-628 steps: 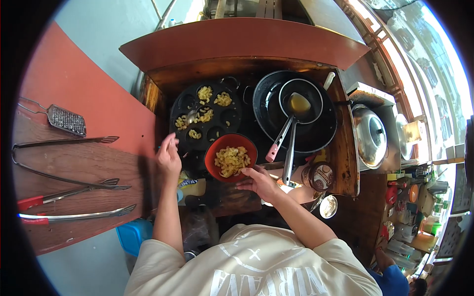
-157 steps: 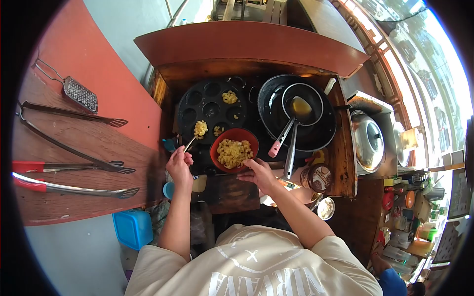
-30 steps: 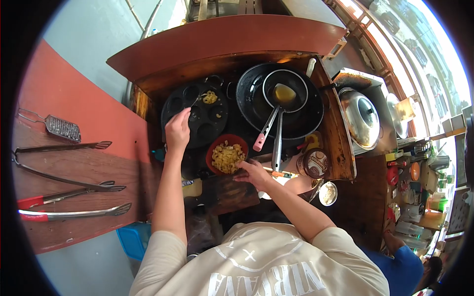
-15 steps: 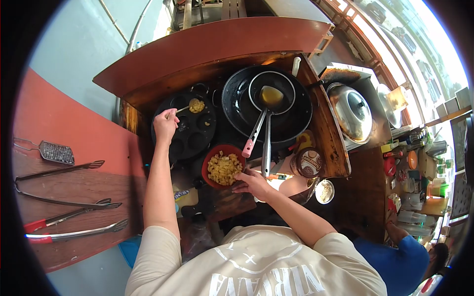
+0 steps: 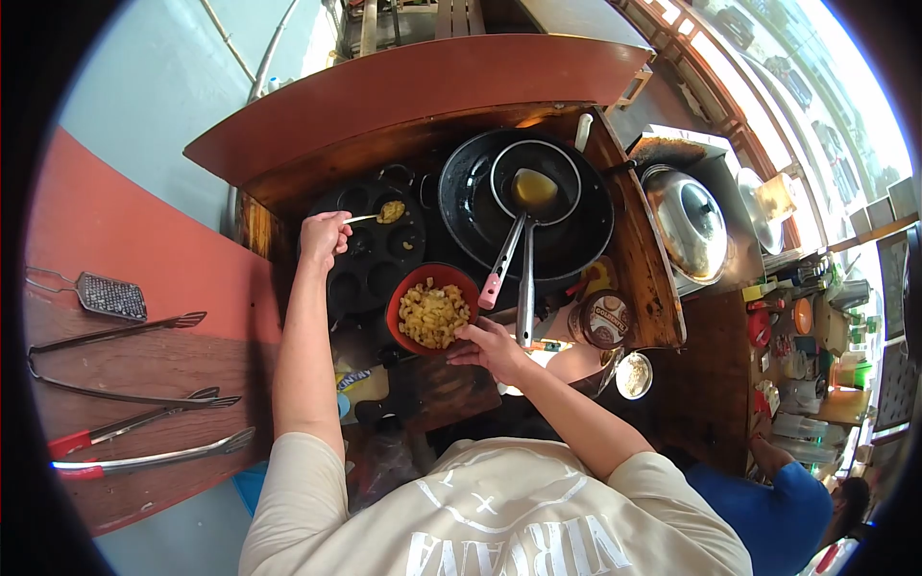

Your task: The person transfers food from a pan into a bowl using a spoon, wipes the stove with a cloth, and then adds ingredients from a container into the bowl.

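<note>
My left hand (image 5: 325, 238) is closed on the thin handle of a spoon (image 5: 361, 219). The spoon's far end meets a clump of yellow food (image 5: 390, 211) at the upper right of a dark pan with round hollows (image 5: 353, 244). A small yellow piece lies in the hollow below that clump. My right hand (image 5: 490, 349) grips the lower right rim of a red bowl (image 5: 392, 322) full of yellow chunks (image 5: 432, 314), just below the pan.
Right of the pan, a black wok (image 5: 585, 230) holds a strainer and a ladle (image 5: 534, 189). Tongs (image 5: 144, 403) and a grater (image 5: 112, 298) lie on the left board. A domed lid (image 5: 693, 226) is at right. A person in blue (image 5: 768, 509) is at lower right.
The bowl has shifted slightly up and left with my right hand. My left hand and the spoon have moved a little, the spoon now lying flatter. The whole view has shifted slightly.
</note>
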`<state>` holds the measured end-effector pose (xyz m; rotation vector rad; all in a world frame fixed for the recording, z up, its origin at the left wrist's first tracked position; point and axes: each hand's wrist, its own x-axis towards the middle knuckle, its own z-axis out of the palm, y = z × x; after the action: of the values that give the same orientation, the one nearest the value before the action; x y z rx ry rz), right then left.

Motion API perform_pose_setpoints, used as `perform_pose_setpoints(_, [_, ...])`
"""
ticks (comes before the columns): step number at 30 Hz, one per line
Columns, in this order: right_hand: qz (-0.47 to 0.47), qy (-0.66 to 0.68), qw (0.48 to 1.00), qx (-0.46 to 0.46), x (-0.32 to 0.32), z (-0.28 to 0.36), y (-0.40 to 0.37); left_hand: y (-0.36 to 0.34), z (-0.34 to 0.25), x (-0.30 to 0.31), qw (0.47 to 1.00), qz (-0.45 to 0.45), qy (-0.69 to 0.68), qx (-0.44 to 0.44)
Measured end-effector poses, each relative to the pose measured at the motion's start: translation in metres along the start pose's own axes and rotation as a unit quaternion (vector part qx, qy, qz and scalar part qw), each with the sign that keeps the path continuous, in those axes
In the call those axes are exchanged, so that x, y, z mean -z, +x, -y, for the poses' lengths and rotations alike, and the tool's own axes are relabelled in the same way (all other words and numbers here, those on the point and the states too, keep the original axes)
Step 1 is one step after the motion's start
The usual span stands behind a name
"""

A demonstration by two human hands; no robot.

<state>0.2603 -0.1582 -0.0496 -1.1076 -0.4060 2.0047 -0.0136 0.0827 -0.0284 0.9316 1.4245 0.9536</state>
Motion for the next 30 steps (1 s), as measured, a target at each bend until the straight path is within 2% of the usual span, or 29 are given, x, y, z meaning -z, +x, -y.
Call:
perform_pose_setpoints(5, [-0.007, 0.009, 1.0, 0.007, -0.013, 0.008, 0.005, 0.011, 0.008, 0.007, 0.993, -0.003, -0.094, 0.074])
perform_pose_setpoints(8, [-0.021, 0.013, 0.999, 0.025, -0.021, 0.009, 0.008, 0.015, 0.017, 0.018, 0.988, 0.0, -0.13, 0.08])
perform_pose_setpoints(12, [-0.029, 0.027, 0.997, 0.061, -0.025, 0.01, 0.015, -0.008, 0.006, 0.027, 0.988, -0.01, -0.139, 0.063])
perform_pose_setpoints(14, [-0.02, 0.031, 0.997, 0.062, -0.026, 0.012, 0.019, -0.027, 0.0, 0.032, 0.989, -0.006, -0.148, 0.02])
perform_pose_setpoints(18, [-0.002, 0.034, 0.997, 0.062, -0.026, 0.015, 0.028, -0.087, -0.018, 0.032, 0.988, 0.009, -0.151, -0.003])
perform_pose_setpoints(20, [-0.001, 0.04, 0.997, 0.06, -0.028, 0.016, 0.033, -0.118, -0.021, 0.029, 0.994, 0.046, -0.08, -0.061])
perform_pose_setpoints(21, [-0.002, 0.044, 0.997, 0.058, -0.028, 0.016, 0.035, -0.127, -0.015, 0.029, 0.994, 0.048, -0.079, -0.061])
perform_pose_setpoints(23, [-0.008, 0.046, 0.997, 0.057, -0.029, 0.016, 0.038, -0.138, -0.007, 0.029, 0.97, 0.057, 0.095, -0.217])
perform_pose_setpoints(24, [-0.012, 0.046, 0.997, 0.054, -0.029, 0.015, 0.038, -0.133, -0.005, 0.025, 0.97, 0.059, 0.095, -0.217])
perform_pose_setpoints(26, [-0.009, 0.047, 0.997, 0.056, -0.028, 0.014, 0.038, -0.117, -0.005, 0.014, 0.908, -0.065, 0.214, -0.355])
perform_pose_setpoints(27, [-0.004, 0.045, 0.997, 0.058, -0.028, 0.013, 0.038, -0.108, -0.009, 0.006, 0.896, -0.084, 0.235, -0.368])
perform_pose_setpoints(28, [-0.003, 0.044, 0.997, 0.058, -0.029, 0.012, 0.038, -0.091, -0.006, 0.0, 0.885, -0.08, 0.236, -0.394])
perform_pose_setpoints(30, [-0.004, 0.047, 0.998, 0.052, -0.028, 0.012, 0.036, -0.061, -0.003, -0.008, 0.808, -0.043, 0.341, -0.478])
